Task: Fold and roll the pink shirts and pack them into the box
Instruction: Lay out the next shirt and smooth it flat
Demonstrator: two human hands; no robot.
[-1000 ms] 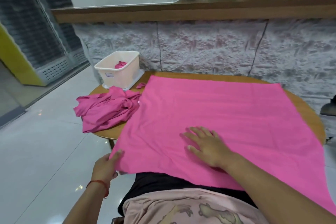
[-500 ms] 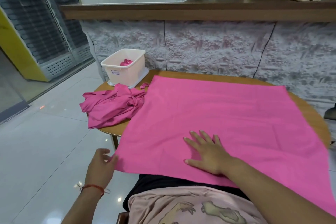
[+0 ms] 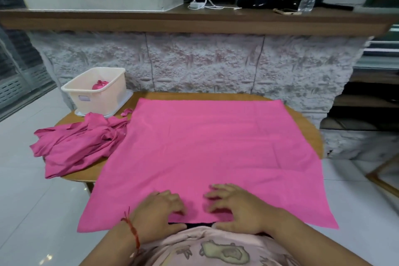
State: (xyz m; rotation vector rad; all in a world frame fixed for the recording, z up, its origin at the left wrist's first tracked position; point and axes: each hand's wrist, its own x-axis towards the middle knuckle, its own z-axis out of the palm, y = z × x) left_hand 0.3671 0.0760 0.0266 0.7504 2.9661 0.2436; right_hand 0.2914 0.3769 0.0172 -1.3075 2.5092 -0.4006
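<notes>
Left grip (image 3: 159, 211) and right grip (image 3: 235, 209) pinch the near hem of the pink shirt (image 3: 216, 147).
It lies spread flat on the table (image 3: 302, 119), fingers curled on top and thumbs under its edge; a crumpled shirt heap (image 3: 75, 144) lies left, near the box (image 3: 95, 97).

light was soft, even and fairly bright, casting only faint shadows. the pink shirt (image 3: 205, 147) looked oversaturated, its creases faint. small glints lay on the glossy floor (image 3: 32, 222) at lower left. the wide lens bowed the wooden ledge (image 3: 194, 21). the left hand (image 3: 159, 211) and right hand (image 3: 235, 207) were slightly motion-smeared.
</notes>
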